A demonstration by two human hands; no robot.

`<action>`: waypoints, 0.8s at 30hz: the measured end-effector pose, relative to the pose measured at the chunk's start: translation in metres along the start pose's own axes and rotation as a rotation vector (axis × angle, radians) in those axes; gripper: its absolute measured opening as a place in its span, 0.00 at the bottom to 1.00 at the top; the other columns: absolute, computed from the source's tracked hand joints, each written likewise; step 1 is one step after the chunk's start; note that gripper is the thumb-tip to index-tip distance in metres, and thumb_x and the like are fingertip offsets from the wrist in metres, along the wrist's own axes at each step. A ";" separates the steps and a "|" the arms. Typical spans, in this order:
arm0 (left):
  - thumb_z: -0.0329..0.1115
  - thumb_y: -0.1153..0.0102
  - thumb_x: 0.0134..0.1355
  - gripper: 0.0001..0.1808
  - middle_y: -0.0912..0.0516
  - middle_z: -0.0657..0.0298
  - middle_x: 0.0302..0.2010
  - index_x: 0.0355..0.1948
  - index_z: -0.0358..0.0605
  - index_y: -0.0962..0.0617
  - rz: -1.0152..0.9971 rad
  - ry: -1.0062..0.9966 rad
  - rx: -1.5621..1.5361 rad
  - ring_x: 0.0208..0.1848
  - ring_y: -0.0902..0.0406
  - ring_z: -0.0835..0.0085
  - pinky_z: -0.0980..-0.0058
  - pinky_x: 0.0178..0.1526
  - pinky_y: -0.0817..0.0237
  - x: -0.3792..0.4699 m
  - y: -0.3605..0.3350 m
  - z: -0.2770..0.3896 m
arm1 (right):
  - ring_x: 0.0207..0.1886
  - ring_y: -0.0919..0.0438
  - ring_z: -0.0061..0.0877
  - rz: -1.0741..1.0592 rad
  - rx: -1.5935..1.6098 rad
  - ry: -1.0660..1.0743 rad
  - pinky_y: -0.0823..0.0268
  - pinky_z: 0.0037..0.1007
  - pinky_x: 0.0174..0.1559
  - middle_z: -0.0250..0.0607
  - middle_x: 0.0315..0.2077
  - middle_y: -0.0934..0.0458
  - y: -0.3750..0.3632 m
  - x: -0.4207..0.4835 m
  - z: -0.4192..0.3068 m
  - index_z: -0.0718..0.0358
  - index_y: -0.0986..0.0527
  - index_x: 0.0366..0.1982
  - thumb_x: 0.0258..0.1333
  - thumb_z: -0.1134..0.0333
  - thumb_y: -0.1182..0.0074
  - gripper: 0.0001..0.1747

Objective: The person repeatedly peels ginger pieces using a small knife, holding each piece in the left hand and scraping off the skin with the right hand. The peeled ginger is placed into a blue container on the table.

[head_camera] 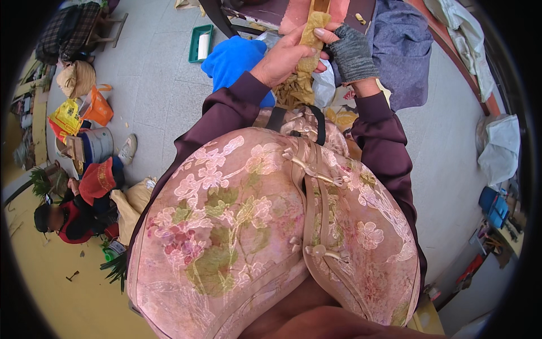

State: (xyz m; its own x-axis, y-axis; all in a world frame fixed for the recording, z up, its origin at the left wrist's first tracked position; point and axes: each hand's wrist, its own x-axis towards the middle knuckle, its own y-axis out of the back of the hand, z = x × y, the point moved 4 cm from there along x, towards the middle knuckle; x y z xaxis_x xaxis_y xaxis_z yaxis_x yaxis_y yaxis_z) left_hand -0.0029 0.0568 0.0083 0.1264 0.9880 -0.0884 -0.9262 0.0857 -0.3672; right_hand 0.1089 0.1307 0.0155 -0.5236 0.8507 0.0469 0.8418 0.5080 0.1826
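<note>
A long, crinkled, yellow-brown strip (312, 46) of some thin sheet material runs between my hands. My left hand (286, 55), bare, grips its left side with the thumb laid across it. On the other side my right hand (349, 51), in a grey knitted fingerless glove, pinches the same strip between thumb and fingers. The strip's upper end meets a brownish wooden piece (322, 6) at the picture's top edge. Below my hands, a heap of similar yellow-brown strips (290, 91) lies near my lap, partly hidden by my left hand and the held strip.
A blue cloth (237, 57) lies left of my hands, a grey-blue cloth (402, 55) right of them. Ahead is a dark table (258, 15) with a pink sheet (292, 17). A green tray (196, 44) rests on the floor. Another person (80, 216) sits at left beside a bucket (99, 144).
</note>
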 end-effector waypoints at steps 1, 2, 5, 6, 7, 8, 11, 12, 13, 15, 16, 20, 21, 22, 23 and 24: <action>0.25 0.62 0.62 0.25 0.25 0.59 0.41 0.61 0.41 0.42 -0.009 -0.068 0.043 0.37 0.22 0.75 0.74 0.40 0.28 0.000 -0.001 0.002 | 0.23 0.28 0.16 -0.019 0.012 -0.007 0.35 0.20 0.28 0.33 0.20 0.24 0.000 -0.001 -0.009 0.66 0.23 0.35 0.49 0.59 0.41 0.17; 0.25 0.61 0.60 0.27 0.25 0.57 0.42 0.62 0.43 0.43 0.019 -0.111 0.207 0.36 0.22 0.72 0.72 0.38 0.28 -0.002 -0.002 0.002 | 0.25 0.29 0.16 -0.038 0.024 -0.014 0.37 0.20 0.29 0.32 0.21 0.25 -0.001 -0.001 -0.013 0.66 0.22 0.33 0.50 0.61 0.41 0.14; 0.25 0.56 0.57 0.33 0.25 0.52 0.42 0.65 0.48 0.46 0.168 -0.304 0.723 0.32 0.22 0.63 0.66 0.32 0.30 -0.004 -0.006 0.005 | 0.24 0.22 0.25 0.125 -0.138 0.100 0.31 0.26 0.31 0.41 0.20 0.22 0.003 0.006 -0.004 0.67 0.22 0.32 0.46 0.56 0.41 0.20; 0.24 0.55 0.56 0.35 0.26 0.51 0.41 0.65 0.50 0.47 0.267 -0.414 0.914 0.31 0.22 0.59 0.63 0.31 0.31 -0.006 -0.007 0.007 | 0.26 0.22 0.30 0.193 -0.189 0.125 0.31 0.29 0.34 0.43 0.22 0.21 0.000 0.003 -0.011 0.67 0.21 0.30 0.47 0.56 0.42 0.19; 0.24 0.54 0.55 0.37 0.26 0.49 0.41 0.66 0.52 0.49 0.368 -0.525 1.103 0.30 0.23 0.55 0.60 0.31 0.32 -0.008 -0.009 0.010 | 0.27 0.22 0.30 0.195 -0.285 0.175 0.31 0.29 0.34 0.43 0.23 0.21 -0.002 0.003 -0.012 0.66 0.21 0.31 0.48 0.56 0.43 0.18; 0.24 0.54 0.54 0.39 0.26 0.48 0.39 0.66 0.52 0.49 0.388 -0.481 1.228 0.30 0.23 0.54 0.59 0.31 0.32 -0.009 -0.009 0.009 | 0.27 0.22 0.30 0.196 -0.380 0.226 0.31 0.29 0.35 0.43 0.23 0.20 -0.005 0.003 -0.011 0.66 0.21 0.31 0.49 0.56 0.44 0.18; 0.24 0.52 0.51 0.42 0.26 0.48 0.36 0.67 0.54 0.51 0.421 -0.440 1.466 0.30 0.24 0.51 0.57 0.32 0.33 -0.013 -0.013 0.008 | 0.29 0.22 0.30 0.227 -0.427 0.284 0.31 0.28 0.36 0.42 0.25 0.20 -0.013 -0.005 -0.013 0.67 0.21 0.31 0.52 0.58 0.48 0.17; 0.24 0.52 0.51 0.43 0.25 0.49 0.35 0.67 0.55 0.51 0.418 -0.493 1.460 0.30 0.24 0.52 0.58 0.32 0.33 -0.012 -0.010 0.007 | 0.29 0.22 0.29 0.228 -0.316 0.308 0.31 0.28 0.36 0.41 0.24 0.20 -0.013 -0.009 -0.015 0.67 0.21 0.31 0.52 0.58 0.48 0.17; 0.24 0.51 0.50 0.43 0.25 0.49 0.35 0.67 0.54 0.51 0.415 -0.541 1.453 0.30 0.24 0.52 0.58 0.32 0.33 -0.011 -0.007 0.006 | 0.29 0.22 0.29 0.229 -0.204 0.332 0.32 0.28 0.36 0.41 0.24 0.20 -0.014 -0.012 -0.015 0.68 0.21 0.31 0.52 0.58 0.48 0.17; 0.23 0.51 0.49 0.44 0.25 0.50 0.35 0.67 0.51 0.52 0.412 -0.628 1.438 0.30 0.24 0.53 0.58 0.32 0.33 -0.009 -0.002 0.007 | 0.30 0.22 0.27 0.164 0.189 0.072 0.33 0.27 0.35 0.41 0.23 0.21 -0.019 -0.006 0.004 0.69 0.21 0.30 0.51 0.58 0.46 0.18; 0.23 0.51 0.49 0.44 0.25 0.50 0.35 0.67 0.49 0.52 0.410 -0.670 1.429 0.29 0.24 0.53 0.58 0.32 0.33 -0.010 -0.002 0.009 | 0.30 0.22 0.27 0.127 0.144 -0.004 0.33 0.27 0.35 0.41 0.23 0.21 -0.017 -0.008 -0.007 0.69 0.21 0.29 0.51 0.57 0.45 0.18; 0.27 0.51 0.53 0.39 0.23 0.50 0.37 0.66 0.41 0.50 0.449 -0.527 1.352 0.35 0.23 0.56 0.63 0.34 0.31 -0.016 -0.010 0.014 | 0.31 0.25 0.21 0.113 0.055 -0.106 0.33 0.21 0.37 0.38 0.30 0.22 -0.008 0.001 0.021 0.69 0.24 0.36 0.50 0.59 0.41 0.19; 0.30 0.50 0.55 0.37 0.23 0.52 0.37 0.65 0.39 0.49 0.434 -0.516 1.214 0.36 0.23 0.58 0.65 0.34 0.31 -0.015 -0.009 0.013 | 0.30 0.25 0.21 0.138 0.068 -0.071 0.32 0.21 0.35 0.37 0.29 0.22 -0.004 0.007 0.029 0.69 0.23 0.35 0.50 0.59 0.41 0.19; 0.33 0.50 0.58 0.35 0.22 0.53 0.37 0.64 0.37 0.47 0.423 -0.501 1.085 0.37 0.22 0.61 0.67 0.35 0.31 -0.014 -0.008 0.012 | 0.28 0.25 0.21 0.157 0.090 -0.032 0.32 0.22 0.34 0.36 0.28 0.23 -0.002 0.013 0.035 0.69 0.23 0.35 0.50 0.59 0.40 0.19; 0.35 0.51 0.60 0.31 0.22 0.56 0.37 0.62 0.37 0.43 0.352 -0.442 0.878 0.37 0.23 0.65 0.70 0.38 0.33 -0.011 -0.002 0.008 | 0.27 0.26 0.20 0.175 0.111 0.006 0.32 0.22 0.33 0.36 0.27 0.23 -0.001 0.016 0.040 0.69 0.23 0.35 0.50 0.58 0.40 0.19; 0.37 0.52 0.62 0.26 0.22 0.59 0.37 0.60 0.38 0.39 0.282 -0.384 0.668 0.38 0.24 0.68 0.73 0.40 0.34 -0.006 0.006 0.003 | 0.26 0.26 0.18 0.179 0.126 0.011 0.32 0.20 0.30 0.36 0.26 0.23 0.001 0.016 0.035 0.68 0.24 0.36 0.50 0.58 0.40 0.19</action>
State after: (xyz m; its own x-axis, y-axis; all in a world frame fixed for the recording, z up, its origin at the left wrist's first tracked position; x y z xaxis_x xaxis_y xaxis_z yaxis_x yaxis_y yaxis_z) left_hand -0.0102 0.0522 0.0093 -0.1609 0.9486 0.2725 -0.9365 -0.2338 0.2612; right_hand 0.1058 0.1495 -0.0178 -0.3648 0.9278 0.0784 0.9310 0.3622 0.0458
